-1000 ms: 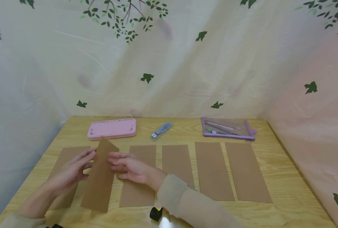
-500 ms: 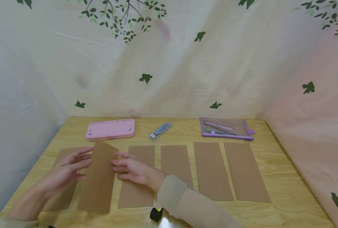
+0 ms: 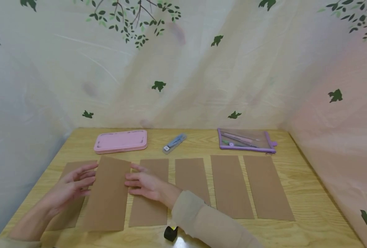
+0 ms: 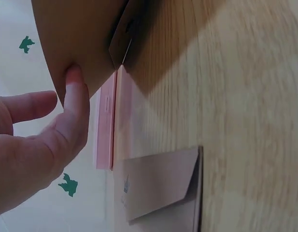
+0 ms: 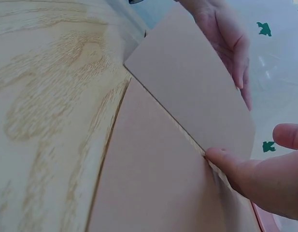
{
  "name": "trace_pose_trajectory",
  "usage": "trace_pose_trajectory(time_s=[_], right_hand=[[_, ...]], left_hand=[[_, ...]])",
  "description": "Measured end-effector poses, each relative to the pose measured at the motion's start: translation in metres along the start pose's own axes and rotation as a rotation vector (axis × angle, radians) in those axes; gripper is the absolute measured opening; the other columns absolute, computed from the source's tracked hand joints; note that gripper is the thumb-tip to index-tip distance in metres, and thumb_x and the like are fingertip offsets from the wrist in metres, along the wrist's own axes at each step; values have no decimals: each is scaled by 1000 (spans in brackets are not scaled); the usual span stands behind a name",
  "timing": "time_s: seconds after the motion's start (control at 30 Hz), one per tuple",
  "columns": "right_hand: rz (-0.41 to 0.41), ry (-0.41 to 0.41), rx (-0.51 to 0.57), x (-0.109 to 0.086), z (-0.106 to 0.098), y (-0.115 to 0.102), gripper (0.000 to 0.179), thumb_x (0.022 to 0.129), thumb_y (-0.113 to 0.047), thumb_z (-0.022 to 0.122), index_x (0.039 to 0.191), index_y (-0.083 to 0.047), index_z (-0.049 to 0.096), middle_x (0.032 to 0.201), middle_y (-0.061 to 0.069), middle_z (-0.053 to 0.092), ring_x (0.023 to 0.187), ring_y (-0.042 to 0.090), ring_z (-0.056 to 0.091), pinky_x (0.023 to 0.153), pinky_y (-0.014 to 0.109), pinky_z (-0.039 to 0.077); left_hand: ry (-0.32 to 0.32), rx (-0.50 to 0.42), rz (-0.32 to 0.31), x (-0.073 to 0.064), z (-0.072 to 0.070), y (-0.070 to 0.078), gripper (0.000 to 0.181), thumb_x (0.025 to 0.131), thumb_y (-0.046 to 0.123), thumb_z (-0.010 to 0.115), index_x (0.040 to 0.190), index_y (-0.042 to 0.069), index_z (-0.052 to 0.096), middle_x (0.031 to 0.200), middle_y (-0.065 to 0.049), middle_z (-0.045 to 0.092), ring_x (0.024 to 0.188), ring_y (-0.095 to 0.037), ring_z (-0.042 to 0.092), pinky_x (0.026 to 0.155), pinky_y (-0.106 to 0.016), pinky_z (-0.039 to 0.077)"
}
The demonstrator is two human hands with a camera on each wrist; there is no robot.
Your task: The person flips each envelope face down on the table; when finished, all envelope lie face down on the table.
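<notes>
In the head view a kraft-brown envelope (image 3: 110, 196) is held between both hands, plain face up, its left side raised off the table. My left hand (image 3: 69, 189) is at its left edge; in the left wrist view one fingertip (image 4: 75, 75) touches the underside and no finger shows wrapped around it. My right hand (image 3: 147, 182) rests extended fingertips against its right edge. In the right wrist view a fingertip (image 5: 214, 153) meets that edge where it lies low, next to another envelope (image 5: 149, 169). An envelope at far left (image 3: 62, 213) is partly hidden behind my left hand.
Several like envelopes lie in a row to the right, such as the rightmost one (image 3: 268, 187). Behind stand a pink case (image 3: 121, 141), a small clear blue-filled box (image 3: 174, 143) and a purple-edged pen pouch (image 3: 245, 140). A black object (image 3: 170, 234) sits near the front.
The held envelope has turned from steeply tilted to flatter, its broad face now showing more. My left hand has shifted slightly left; my right hand has barely moved.
</notes>
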State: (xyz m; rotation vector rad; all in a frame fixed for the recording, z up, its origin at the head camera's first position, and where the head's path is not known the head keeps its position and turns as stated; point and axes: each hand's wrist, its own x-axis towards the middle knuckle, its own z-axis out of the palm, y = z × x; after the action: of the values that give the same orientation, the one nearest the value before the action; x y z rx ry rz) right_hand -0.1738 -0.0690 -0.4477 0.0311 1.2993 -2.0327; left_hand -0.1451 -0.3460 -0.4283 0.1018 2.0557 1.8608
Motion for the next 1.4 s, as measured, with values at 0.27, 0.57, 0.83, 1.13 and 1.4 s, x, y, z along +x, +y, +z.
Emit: trace_pose_trajectory(time_s=[0.27, 0.57, 0.83, 1.13, 1.4], right_hand=[[6, -2, 6, 2, -5, 0, 65, 100, -3, 55, 160, -10, 30, 147, 19, 46, 133, 39, 47, 113, 60, 34], [5, -6, 28, 12, -14, -2, 63, 101, -4, 53, 160, -9, 29, 147, 20, 44, 137, 40, 45, 114, 57, 35], [8, -5, 45, 15, -16, -2, 63, 102, -5, 54, 160, -8, 28, 149, 19, 43, 138, 40, 43, 114, 58, 34], [9, -5, -4, 15, -16, -3, 58, 102, -6, 53, 157, -5, 34, 154, 18, 39, 137, 37, 46, 112, 54, 39], [13, -32, -44, 17, -17, -8, 57, 103, -7, 52, 155, 2, 32, 151, 21, 44, 135, 38, 48, 110, 52, 42]], left_hand=[[43, 132, -39, 3, 1, -4, 62, 108, 21, 52, 155, -10, 24, 145, -16, 44, 109, 0, 57, 87, -31, 57], [49, 225, -92, -1, 6, -2, 68, 108, 28, 51, 155, -11, 21, 154, -36, 29, 112, 2, 54, 89, -24, 53], [26, 253, -75, -5, 7, -4, 66, 108, 26, 51, 154, -12, 23, 155, -36, 26, 125, -19, 54, 91, -30, 55], [17, 253, -88, -6, 7, -6, 65, 108, 27, 51, 154, -11, 24, 155, -36, 27, 133, -34, 45, 92, -35, 56], [34, 328, -85, -8, 6, -5, 65, 108, 27, 52, 153, -11, 27, 152, -37, 34, 123, -18, 55, 88, -31, 57]])
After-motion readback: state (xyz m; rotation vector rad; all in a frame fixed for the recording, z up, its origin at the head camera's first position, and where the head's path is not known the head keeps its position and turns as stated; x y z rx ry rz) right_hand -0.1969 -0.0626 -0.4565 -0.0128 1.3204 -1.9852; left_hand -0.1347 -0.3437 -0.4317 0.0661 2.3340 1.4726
